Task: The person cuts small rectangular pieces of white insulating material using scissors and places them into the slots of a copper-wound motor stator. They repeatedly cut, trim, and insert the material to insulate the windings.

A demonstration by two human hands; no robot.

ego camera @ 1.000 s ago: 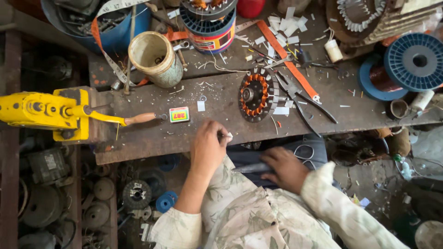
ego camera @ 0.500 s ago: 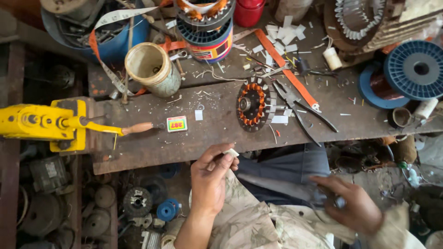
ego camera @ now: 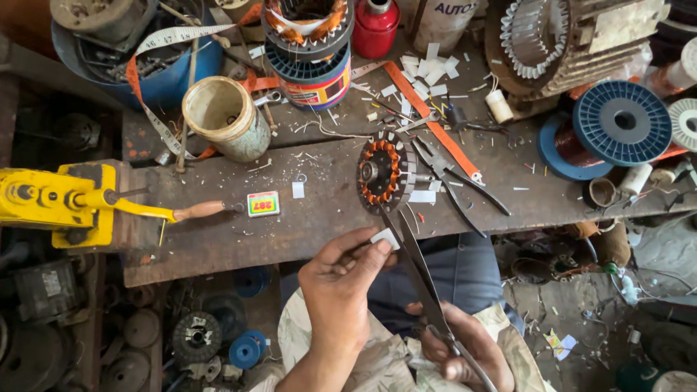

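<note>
My left hand (ego camera: pixel 340 290) pinches a small white paper strip (ego camera: pixel 385 238) between thumb and fingers, just in front of the bench edge. My right hand (ego camera: pixel 459 350) grips the handles of long steel scissors (ego camera: pixel 415 263), whose blades point up toward the strip. Behind them on the bench (ego camera: pixel 319 218) lies a round motor stator (ego camera: pixel 382 173) with copper windings and white slot papers.
Pliers (ego camera: pixel 454 185) lie right of the stator. A yellow winding machine (ego camera: pixel 62 203) with a wooden handle sits at the left. A cream pot (ego camera: pixel 221 116), blue wire spools (ego camera: pixel 621 123), a red can (ego camera: pixel 377 29) and paper scraps crowd the back. Motor parts lie under the bench.
My right hand came back from the lower right holding the scissors and raised them to the strip. My left hand stayed near the bench edge with the paper strip.
</note>
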